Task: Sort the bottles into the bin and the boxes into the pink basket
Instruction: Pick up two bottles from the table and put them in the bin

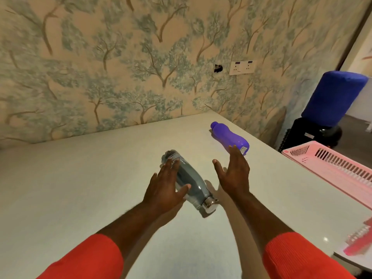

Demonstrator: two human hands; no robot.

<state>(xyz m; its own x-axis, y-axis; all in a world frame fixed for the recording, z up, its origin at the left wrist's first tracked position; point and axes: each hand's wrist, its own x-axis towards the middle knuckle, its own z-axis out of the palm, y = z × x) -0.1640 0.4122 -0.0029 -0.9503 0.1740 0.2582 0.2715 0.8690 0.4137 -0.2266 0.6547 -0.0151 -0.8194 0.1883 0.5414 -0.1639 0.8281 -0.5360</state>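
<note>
While both arms reach forward over the white table (80,178), nothing is lifted; findings follow.

Left hand: the left hand (167,186) lies spread over the grey bottle, fingers straight and parted, thumb across its body. Fingers are not curled round; whether the palm touches cannot be told.

Right hand: the right hand (233,176) is spread flat, fingers extended, holding nothing. It hovers between the two bottles, its fingertips overlapping the base end of the purple bottle in view; contact cannot be confirmed.

Grey bottle: the grey bottle (193,182) lies on its side at table centre, dark cap end toward 11 o'clock, shiny metal base toward 5 o'clock, nearer the person.

Purple bottle: the purple bottle (229,135) lies on its side at 1 o'clock from the grey bottle, near the table's right edge, cap toward 10 o'clock, labelled base toward 5 o'clock.

Pink basket: the pink basket (332,166) stands at 3 o'clock, beyond the table's right edge, slotted walls visible; its contents are not visible.

Red item: a red slotted object (360,240) shows at 4 o'clock, cropped and blurred; type undetermined.

Sleeves: orange-red sleeves (298,256) cover both forearms near the bottom edge.

Surroundings: tree-patterned wallpaper (120,67) behind the table, with a double wall socket (242,67) at 1 o'clock; a water dispenser with a blue-covered jug (332,97) stands at 2 o'clock.
</note>
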